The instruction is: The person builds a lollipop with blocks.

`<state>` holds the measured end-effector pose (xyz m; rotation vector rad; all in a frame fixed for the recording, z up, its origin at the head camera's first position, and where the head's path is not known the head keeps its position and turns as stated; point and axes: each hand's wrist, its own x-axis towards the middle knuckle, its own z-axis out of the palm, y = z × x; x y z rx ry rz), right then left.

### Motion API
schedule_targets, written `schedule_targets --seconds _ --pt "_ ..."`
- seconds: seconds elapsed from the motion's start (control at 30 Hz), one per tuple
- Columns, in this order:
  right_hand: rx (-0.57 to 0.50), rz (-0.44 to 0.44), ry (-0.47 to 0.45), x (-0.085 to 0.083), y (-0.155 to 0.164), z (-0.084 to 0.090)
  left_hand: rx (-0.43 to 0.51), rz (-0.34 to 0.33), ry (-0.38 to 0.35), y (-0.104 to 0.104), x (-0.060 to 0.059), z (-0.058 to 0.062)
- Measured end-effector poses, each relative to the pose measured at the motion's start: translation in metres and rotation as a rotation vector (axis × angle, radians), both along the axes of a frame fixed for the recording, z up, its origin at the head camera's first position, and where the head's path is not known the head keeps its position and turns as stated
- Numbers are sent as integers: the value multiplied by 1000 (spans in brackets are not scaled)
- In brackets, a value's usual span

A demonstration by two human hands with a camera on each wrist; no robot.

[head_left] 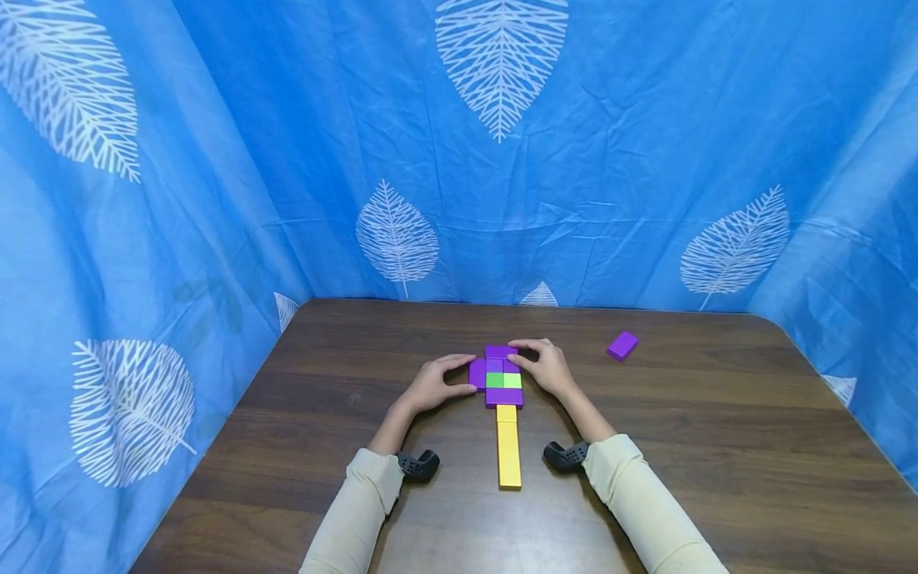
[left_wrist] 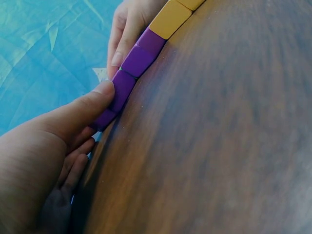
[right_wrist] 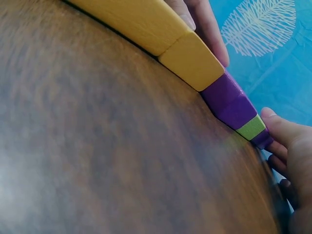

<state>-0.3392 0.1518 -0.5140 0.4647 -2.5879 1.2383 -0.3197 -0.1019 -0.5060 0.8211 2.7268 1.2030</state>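
Purple, green and yellow blocks lie flat and close together in the middle of the table. My left hand [head_left: 433,384] pinches the left purple block [head_left: 477,375] between thumb and fingers. At the far end, my right hand [head_left: 551,368] holds the right end of the top purple block [head_left: 498,351] between thumb and forefinger. Between them sit a green block [head_left: 495,380] and a lime block [head_left: 512,381], with a wide purple block [head_left: 504,397] below. A short yellow block [head_left: 506,413] and a long yellow block [head_left: 509,458] run toward me.
A loose purple block [head_left: 622,346] lies at the back right of the brown wooden table [head_left: 717,430]. Blue cloth with white leaf prints [head_left: 617,159] hangs behind and beside the table. Each wrist wears a black device [head_left: 421,466].
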Motion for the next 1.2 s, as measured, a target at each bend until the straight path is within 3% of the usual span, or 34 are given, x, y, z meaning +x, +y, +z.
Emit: schedule_targets --seconds 1.2 --pt "28 -12 -39 -1 1 -1 -3 -11 1 -1 1 2"
